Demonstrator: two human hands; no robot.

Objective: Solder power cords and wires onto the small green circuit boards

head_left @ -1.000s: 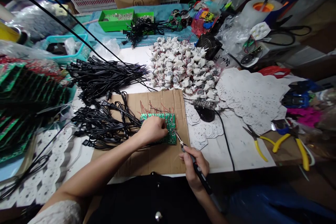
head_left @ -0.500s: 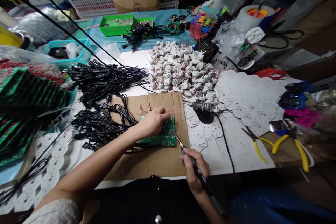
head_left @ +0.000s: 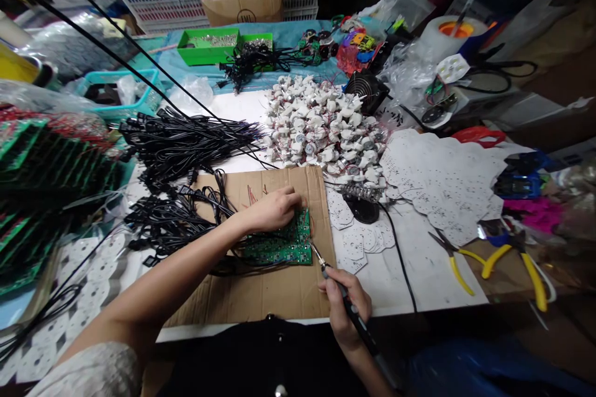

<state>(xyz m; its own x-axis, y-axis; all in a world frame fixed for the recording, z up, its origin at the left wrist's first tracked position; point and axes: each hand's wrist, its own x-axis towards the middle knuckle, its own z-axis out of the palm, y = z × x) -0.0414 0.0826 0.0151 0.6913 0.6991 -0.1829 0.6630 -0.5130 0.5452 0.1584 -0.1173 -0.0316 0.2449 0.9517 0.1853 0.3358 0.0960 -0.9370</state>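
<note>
A green circuit board (head_left: 279, 249) lies on a flat cardboard sheet (head_left: 261, 298) in front of me. Over its far part is my left hand (head_left: 278, 208), fingers curled and closed together; whatever they pinch is hidden. Thin red wires (head_left: 252, 194) stick up behind that hand. My right hand (head_left: 347, 301) grips a soldering iron (head_left: 351, 310) like a pen, its metal tip close to the board's right edge. Whether the tip touches the board I cannot tell. Black cables (head_left: 186, 223) lie against the board's left side.
White geared motors (head_left: 321, 124) are heaped beyond the cardboard. A coiled iron stand (head_left: 361, 195) and white hexagonal plates (head_left: 442, 180) sit to the right, near yellow-handled pliers (head_left: 454, 260). Stacked green boards (head_left: 51, 167) rise at left. Green trays (head_left: 209, 46) stand at the back.
My left hand has shifted very slightly over the board. The soldering iron stays by the board's right edge, and the whole view has tilted a little.
</note>
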